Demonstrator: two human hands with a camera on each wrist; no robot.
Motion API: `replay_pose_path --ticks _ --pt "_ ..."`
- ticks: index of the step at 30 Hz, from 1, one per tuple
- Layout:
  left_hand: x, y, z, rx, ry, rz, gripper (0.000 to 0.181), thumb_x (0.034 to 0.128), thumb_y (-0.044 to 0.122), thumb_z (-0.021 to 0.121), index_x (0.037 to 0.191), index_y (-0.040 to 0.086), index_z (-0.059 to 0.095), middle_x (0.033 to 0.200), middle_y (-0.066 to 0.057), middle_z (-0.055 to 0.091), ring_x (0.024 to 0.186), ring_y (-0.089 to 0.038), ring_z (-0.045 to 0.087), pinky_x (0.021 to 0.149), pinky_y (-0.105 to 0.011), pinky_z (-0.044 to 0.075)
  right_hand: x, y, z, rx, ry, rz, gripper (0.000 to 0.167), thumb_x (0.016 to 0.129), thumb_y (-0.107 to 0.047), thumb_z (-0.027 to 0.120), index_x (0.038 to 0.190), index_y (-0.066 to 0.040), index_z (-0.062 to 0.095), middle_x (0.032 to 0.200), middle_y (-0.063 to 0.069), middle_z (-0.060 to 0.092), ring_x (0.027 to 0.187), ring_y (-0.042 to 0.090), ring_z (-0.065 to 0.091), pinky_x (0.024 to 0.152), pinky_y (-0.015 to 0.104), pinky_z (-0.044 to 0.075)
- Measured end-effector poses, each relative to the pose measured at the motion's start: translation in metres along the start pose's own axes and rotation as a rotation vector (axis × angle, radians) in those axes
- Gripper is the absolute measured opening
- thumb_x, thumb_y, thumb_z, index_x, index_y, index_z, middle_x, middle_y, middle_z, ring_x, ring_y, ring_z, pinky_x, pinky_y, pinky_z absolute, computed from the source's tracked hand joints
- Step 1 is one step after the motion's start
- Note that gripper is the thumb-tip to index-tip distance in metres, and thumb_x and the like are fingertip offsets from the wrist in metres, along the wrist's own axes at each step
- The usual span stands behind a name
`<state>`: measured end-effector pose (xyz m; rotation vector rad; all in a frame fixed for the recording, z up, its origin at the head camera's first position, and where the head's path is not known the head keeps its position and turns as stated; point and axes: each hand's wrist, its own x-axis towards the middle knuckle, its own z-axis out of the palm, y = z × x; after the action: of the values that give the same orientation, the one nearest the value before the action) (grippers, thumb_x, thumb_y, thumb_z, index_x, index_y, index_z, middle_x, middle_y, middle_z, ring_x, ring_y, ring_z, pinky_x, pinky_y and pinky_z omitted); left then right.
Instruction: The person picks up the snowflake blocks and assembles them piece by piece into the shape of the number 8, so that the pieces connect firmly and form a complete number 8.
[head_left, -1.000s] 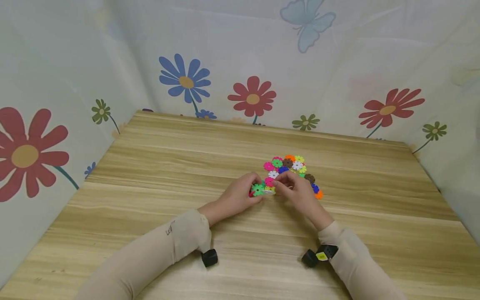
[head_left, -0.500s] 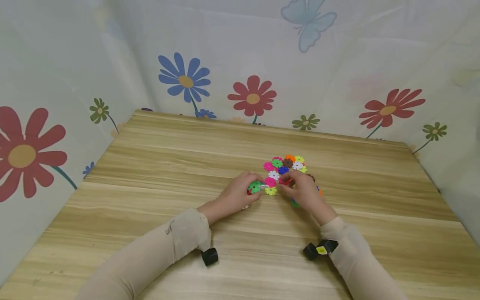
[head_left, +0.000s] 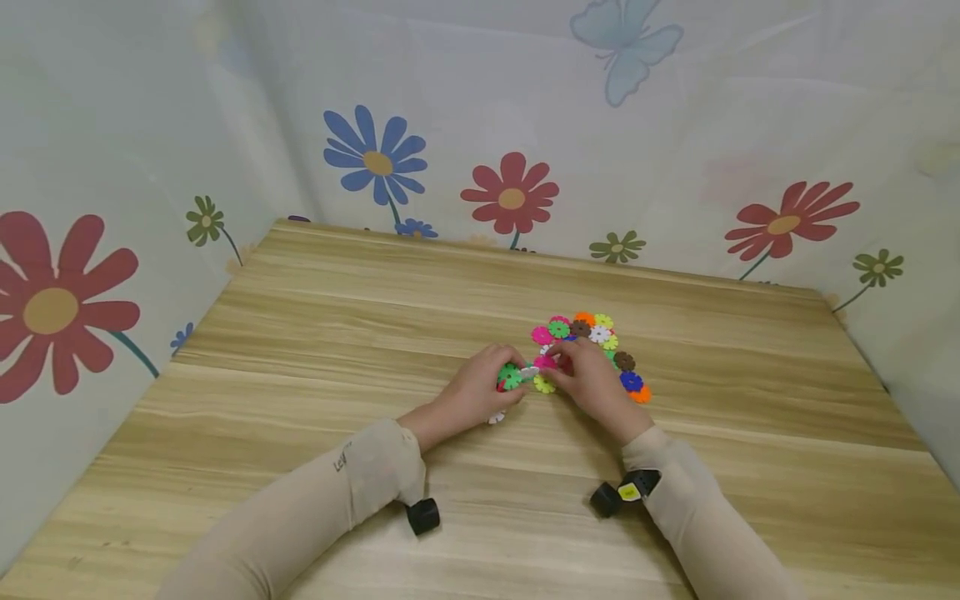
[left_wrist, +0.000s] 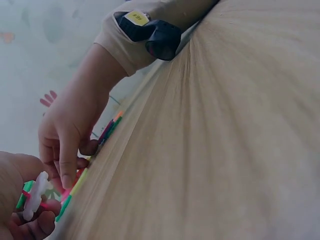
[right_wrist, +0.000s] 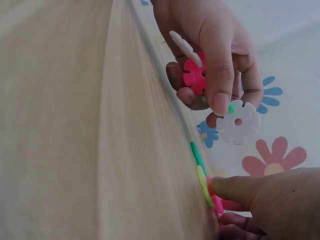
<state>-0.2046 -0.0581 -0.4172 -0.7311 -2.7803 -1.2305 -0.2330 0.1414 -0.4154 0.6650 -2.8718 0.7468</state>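
My left hand (head_left: 476,387) holds a joined cluster of notched plastic snowflake discs. A green disc (head_left: 509,377) faces up, and a white disc (right_wrist: 240,127) juts past the fingertips. In the right wrist view, a pink disc (right_wrist: 194,74) and a second white disc (right_wrist: 185,48) show by the curled fingers. My right hand (head_left: 596,383) is at the near left side of the loose disc pile, its thumb and fingers pinching a pink disc (right_wrist: 231,205), partly hidden. Beside its fingertips lie a yellow disc (head_left: 544,384) and a green disc (right_wrist: 197,157).
Loose discs lie beyond and right of the right hand, among them a brown disc (head_left: 624,361), a blue disc (head_left: 632,382) and an orange disc (head_left: 641,395). The wooden table (head_left: 337,333) meets a flower-printed curtain (head_left: 450,108) at the back.
My right hand went right over the pile with a red or pink piece at its fingers, then came back left toward the left hand. The left hand turned its cluster slightly.
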Motion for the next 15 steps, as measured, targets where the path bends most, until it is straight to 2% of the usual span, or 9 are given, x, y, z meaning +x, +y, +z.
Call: replay_pose_path --ticks 8,11,15 --pt "-0.0009 -0.0003 0.0005 -0.013 0.007 -0.006 0.030 0.0850 0.007 0.065 0.114 0.005 0.058 0.112 -0.012 0.062 0.102 -0.023 0.058 0.092 -0.040 0.049 0.0002 0.0010 -0.0020 0.129 -0.033 0.084 0.029 0.083 -0.014 0.075 0.102 0.000 0.059 0.078 0.008 0.060 0.066 0.015 0.049 0.059 0.023 0.042" --pt "-0.0013 -0.0003 0.0009 -0.008 0.028 -0.003 0.027 0.0852 0.009 0.065 0.112 0.006 0.061 0.109 -0.012 0.062 0.098 -0.023 0.058 0.088 -0.039 0.049 0.0000 0.0004 -0.0037 0.167 -0.048 0.111 0.028 0.084 -0.013 0.074 0.103 0.000 0.058 0.079 0.010 0.061 0.067 0.015 0.052 0.060 0.022 0.044" --pt "-0.0007 0.0001 0.0010 0.002 0.047 -0.015 0.017 0.0912 0.016 0.063 0.105 0.007 0.065 0.098 -0.009 0.063 0.086 -0.019 0.056 0.076 -0.032 0.048 -0.0007 -0.0017 -0.0067 0.241 -0.073 0.162 0.022 0.087 -0.012 0.070 0.104 0.001 0.060 0.084 0.012 0.065 0.068 0.015 0.057 0.060 0.023 0.049"
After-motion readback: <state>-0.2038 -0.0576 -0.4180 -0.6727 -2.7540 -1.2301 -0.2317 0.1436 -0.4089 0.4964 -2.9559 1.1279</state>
